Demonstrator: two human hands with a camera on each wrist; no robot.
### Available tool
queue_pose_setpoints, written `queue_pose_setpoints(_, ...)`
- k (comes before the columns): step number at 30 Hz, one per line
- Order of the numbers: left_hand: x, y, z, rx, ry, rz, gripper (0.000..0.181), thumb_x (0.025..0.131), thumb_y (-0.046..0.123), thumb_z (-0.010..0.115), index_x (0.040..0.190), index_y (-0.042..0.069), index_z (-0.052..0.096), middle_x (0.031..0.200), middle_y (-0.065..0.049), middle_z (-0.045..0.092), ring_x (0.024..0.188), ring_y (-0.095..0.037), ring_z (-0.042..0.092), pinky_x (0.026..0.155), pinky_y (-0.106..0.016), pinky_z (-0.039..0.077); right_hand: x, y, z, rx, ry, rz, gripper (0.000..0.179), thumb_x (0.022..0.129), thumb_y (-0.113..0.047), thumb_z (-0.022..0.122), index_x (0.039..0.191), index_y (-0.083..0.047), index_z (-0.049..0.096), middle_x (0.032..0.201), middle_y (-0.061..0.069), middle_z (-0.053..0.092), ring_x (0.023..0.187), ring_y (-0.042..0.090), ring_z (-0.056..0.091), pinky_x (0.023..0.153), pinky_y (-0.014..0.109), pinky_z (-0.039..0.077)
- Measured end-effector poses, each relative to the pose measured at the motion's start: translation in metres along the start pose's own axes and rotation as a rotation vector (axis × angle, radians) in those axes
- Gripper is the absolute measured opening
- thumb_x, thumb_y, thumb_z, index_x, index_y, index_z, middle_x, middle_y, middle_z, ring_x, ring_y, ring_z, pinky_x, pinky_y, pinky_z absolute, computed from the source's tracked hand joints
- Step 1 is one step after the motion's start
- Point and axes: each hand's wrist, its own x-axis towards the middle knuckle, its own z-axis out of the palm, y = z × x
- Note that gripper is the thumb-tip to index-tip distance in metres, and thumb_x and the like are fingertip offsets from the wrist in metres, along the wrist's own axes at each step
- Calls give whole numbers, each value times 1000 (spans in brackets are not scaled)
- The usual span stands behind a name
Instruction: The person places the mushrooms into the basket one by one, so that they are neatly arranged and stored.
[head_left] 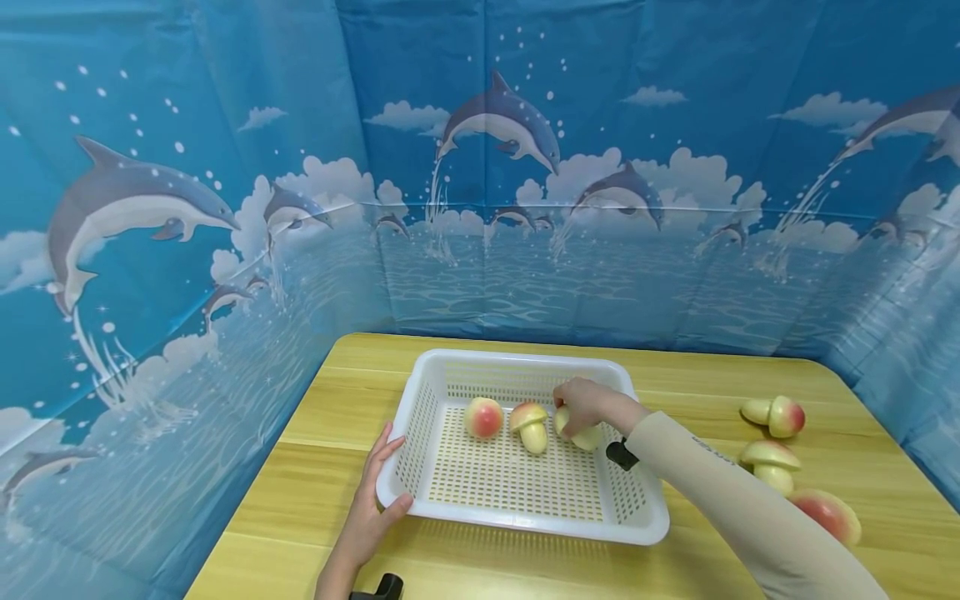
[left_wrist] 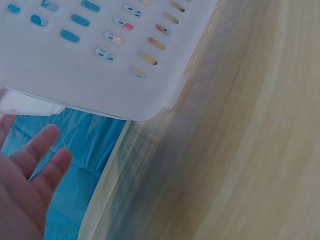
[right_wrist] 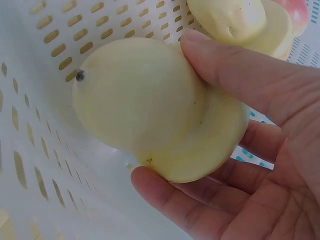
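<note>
A white plastic basket (head_left: 525,523) with slotted walls stands on the table. Inside it, at the right, my right hand (head_left: 592,403) grips a pale yellow toy mushroom (right_wrist: 137,95). In the right wrist view the thumb lies over its far side and the fingers curl beneath the cap. Left of it in the basket are a mushroom (head_left: 534,433) lying with its stem forward and another (head_left: 483,418) showing its red-blushed cap. At the basket's front left corner my left hand (head_left: 367,510) rests with straight, spread fingers along the outer side, thumb near the rim.
Three more mushrooms lie on the table at the right: one on its side (head_left: 776,415), one upright (head_left: 771,465), and one (head_left: 828,515) partly behind the right sleeve (head_left: 735,492). Blue dolphin-printed sheeting (head_left: 525,283) surrounds the wooden table (head_left: 300,467).
</note>
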Motion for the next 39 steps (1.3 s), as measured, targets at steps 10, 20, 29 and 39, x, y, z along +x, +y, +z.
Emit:
queue_pose_setpoints(10, 0, 2, 0, -12, 2, 0, 68, 83, 9, 60, 145, 16, 34, 158, -5, 4, 138, -40, 12, 97, -58, 30, -1, 1, 0, 14, -1, -11, 32, 73, -17, 81, 96, -7, 62, 87, 2, 57, 73, 16, 50, 63, 32, 45)
queue_pose_setpoints(20, -1, 3, 0, -14, -6, -7, 68, 83, 9, 60, 145, 16, 34, 158, -4, 4, 138, -37, 15, 98, -37, 34, -2, 1, 0, 32, 3, -19, 35, 72, -15, 82, 99, -6, 62, 92, 5, 58, 77, 18, 52, 65, 33, 47)
queue_pose_setpoints(29, -1, 2, 0, -23, 1, -8, 68, 82, 8, 60, 145, 15, 34, 158, -4, 4, 138, -39, 15, 97, -41, 35, -5, 1, 0, 59, -19, 14, 42, 74, -17, 81, 108, -3, 62, 100, 7, 60, 82, 19, 56, 67, 34, 48)
queue_pose_setpoints(39, -1, 1, 0, 6, 3, 12, 68, 82, 9, 61, 144, 15, 35, 158, -4, 6, 138, -40, 12, 96, -55, 31, -8, 0, 3, 64, -44, 19, 46, 76, -15, 79, 115, -2, 59, 102, 7, 60, 83, 19, 54, 67, 34, 47)
